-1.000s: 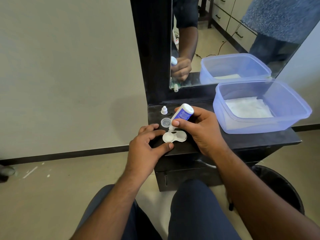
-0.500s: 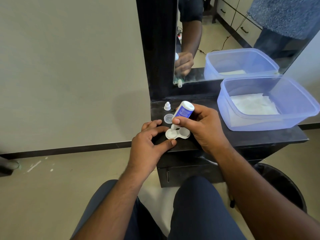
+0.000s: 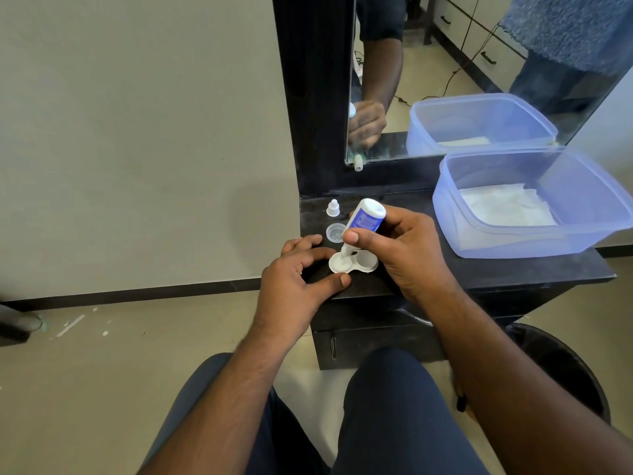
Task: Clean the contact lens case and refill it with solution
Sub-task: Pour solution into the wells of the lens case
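A white contact lens case (image 3: pixel 356 262) lies open on the black dresser top (image 3: pixel 479 269), both wells uncovered. My right hand (image 3: pixel 400 250) grips a small white solution bottle with a blue label (image 3: pixel 363 219), tipped upside down with its nozzle in the left well. My left hand (image 3: pixel 294 281) rests at the table's left front corner, thumb and forefinger against the case's left side. A clear round case lid (image 3: pixel 335 232) and the bottle's small white cap (image 3: pixel 333 208) stand just behind the case.
A translucent blue plastic tub (image 3: pixel 534 200) with white tissue inside fills the right of the dresser top. A mirror (image 3: pixel 445 80) stands behind it. A black bin (image 3: pixel 568 368) sits on the floor at the right, beside my knees.
The hands, bottle and case keep the same pose. Only the camera view has shifted a little.
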Available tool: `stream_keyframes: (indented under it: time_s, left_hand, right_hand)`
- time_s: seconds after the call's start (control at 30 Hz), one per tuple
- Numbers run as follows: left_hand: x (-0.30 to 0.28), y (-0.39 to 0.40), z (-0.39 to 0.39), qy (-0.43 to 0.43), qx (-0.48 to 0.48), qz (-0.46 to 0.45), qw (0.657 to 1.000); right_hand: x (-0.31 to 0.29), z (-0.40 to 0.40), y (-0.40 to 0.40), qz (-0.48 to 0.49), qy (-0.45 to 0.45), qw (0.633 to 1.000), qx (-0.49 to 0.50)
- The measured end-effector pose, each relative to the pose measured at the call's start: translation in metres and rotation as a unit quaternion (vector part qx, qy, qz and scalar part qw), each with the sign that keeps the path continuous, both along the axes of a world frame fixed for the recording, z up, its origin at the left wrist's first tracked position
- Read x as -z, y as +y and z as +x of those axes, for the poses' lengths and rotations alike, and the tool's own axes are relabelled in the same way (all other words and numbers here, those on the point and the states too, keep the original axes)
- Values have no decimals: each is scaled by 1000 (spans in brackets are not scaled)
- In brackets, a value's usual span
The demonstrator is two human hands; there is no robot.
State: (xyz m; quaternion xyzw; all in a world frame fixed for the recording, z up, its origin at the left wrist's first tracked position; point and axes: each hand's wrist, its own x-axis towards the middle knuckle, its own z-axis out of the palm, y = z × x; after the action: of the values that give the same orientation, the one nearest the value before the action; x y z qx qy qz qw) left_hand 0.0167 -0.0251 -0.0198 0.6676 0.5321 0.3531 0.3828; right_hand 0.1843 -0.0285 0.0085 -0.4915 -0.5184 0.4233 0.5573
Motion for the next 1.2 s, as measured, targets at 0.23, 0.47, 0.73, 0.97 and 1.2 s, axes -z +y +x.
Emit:
stream_keyframes:
  time_s: [0.23, 0.47, 0.73, 0.97, 1.2]
  left_hand:
    - [1, 0, 0, -3, -3, -1, 1000]
    - [-2, -1, 0, 6, -1, 1, 1000]
    - [-3, -2, 1, 3, -7, -4, 1000]
    - [-3, -2, 1, 8, -5, -5, 1000]
    - [-2, -2, 2, 2, -3, -7, 1000]
  right_hand:
    - [0, 0, -2, 8, 4, 1000, -3]
    - [1, 0, -1, 5, 9, 1000, 1]
    - [1, 0, -2, 6, -3, 1000, 4]
    - [2, 4, -1, 9, 21, 1000, 19]
    - [3, 5, -1, 6, 26, 999, 22]
